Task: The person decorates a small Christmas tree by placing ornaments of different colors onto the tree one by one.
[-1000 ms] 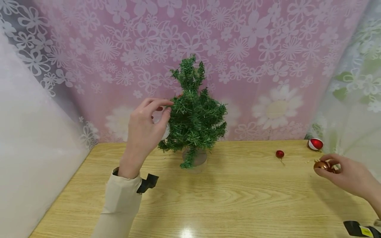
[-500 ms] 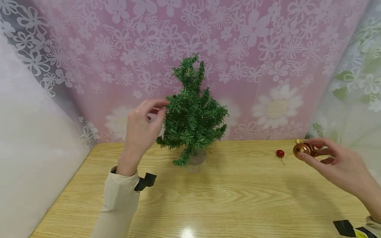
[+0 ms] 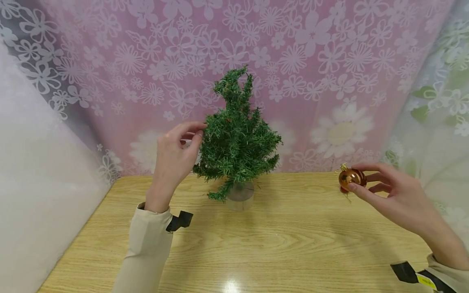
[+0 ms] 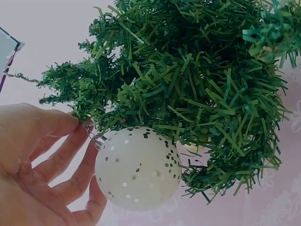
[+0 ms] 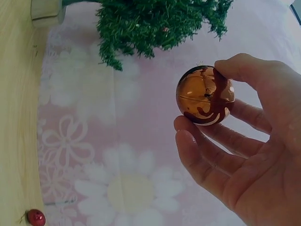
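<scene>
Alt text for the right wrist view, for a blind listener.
A right hand holds a shiny copper-coloured ball ornament before pink floral fabric. A green artificial tree is at picture top, a small red ball at lower left.

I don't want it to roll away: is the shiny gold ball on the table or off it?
Off the table: the right wrist view shows the right hand holding the gold ball apart from it.

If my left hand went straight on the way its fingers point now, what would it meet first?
Most likely the green tree: your left hand is right at its edge, beside the speckled white ball. The exact contact depth is hard to judge.
</scene>
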